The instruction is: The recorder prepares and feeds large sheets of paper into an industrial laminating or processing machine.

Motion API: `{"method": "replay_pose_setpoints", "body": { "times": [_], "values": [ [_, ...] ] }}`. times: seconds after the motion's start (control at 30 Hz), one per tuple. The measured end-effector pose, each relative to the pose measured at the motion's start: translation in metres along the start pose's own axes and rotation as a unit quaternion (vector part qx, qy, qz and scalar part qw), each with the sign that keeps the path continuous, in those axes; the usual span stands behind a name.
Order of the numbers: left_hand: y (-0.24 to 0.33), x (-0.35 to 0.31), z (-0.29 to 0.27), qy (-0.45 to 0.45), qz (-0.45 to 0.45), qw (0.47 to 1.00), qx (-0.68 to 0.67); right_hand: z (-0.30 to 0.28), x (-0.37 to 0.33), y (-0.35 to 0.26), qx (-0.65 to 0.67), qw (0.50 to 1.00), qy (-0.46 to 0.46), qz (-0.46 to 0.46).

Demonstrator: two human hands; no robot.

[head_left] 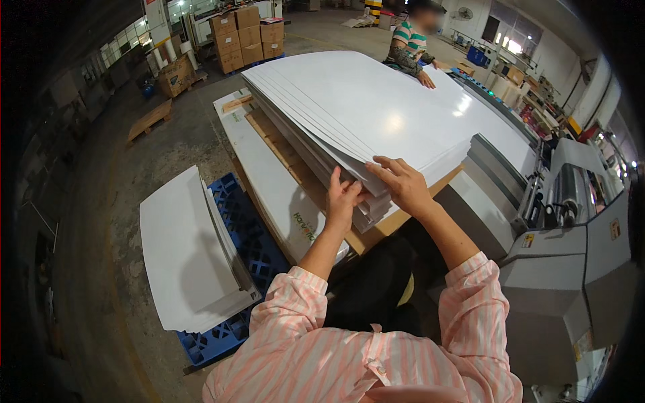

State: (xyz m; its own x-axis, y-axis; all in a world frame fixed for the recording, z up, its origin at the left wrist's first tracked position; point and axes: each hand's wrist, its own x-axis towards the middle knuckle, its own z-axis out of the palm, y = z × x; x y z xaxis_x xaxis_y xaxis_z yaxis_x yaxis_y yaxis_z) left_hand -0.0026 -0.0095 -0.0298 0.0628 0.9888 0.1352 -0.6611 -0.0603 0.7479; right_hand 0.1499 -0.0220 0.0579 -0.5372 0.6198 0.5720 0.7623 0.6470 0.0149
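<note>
A stack of large glossy white sheets [322, 87] lies in front of me, its layers fanned along the left edge. At the near corner my right hand [406, 188] grips the upper sheets, fingers laid over the top and thumb hidden. Just left of it, my left hand [345, 198] is against the stack's side, under the lifted corner. Its thumb points up, apart from the fingers, which reach in toward the sheet edges. Below that corner, lower layers of the stack bend and show uneven edges.
A second white sheet stack [181, 248] rests on a blue plastic pallet [245, 228] at left. A long white printed board [269, 174] lies beside the main stack. A grey machine [551, 269] stands at right. Across the stack, a co-worker [410, 47] touches its far edge. Cardboard boxes [238, 40] stand behind.
</note>
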Motion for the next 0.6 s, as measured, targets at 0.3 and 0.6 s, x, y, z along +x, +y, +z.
{"method": "replay_pose_setpoints", "body": {
  "times": [0.3, 0.6],
  "values": [
    [0.009, 0.006, 0.005, 0.019, -0.050, 0.998, 0.034, 0.004, -0.007, 0.008, 0.078, 0.995, -0.009, 0.056],
    [0.014, 0.005, 0.002, -0.008, -0.042, 0.999, 0.016, 0.009, -0.011, 0.006, 0.048, 0.995, 0.025, 0.078]
  ]
}}
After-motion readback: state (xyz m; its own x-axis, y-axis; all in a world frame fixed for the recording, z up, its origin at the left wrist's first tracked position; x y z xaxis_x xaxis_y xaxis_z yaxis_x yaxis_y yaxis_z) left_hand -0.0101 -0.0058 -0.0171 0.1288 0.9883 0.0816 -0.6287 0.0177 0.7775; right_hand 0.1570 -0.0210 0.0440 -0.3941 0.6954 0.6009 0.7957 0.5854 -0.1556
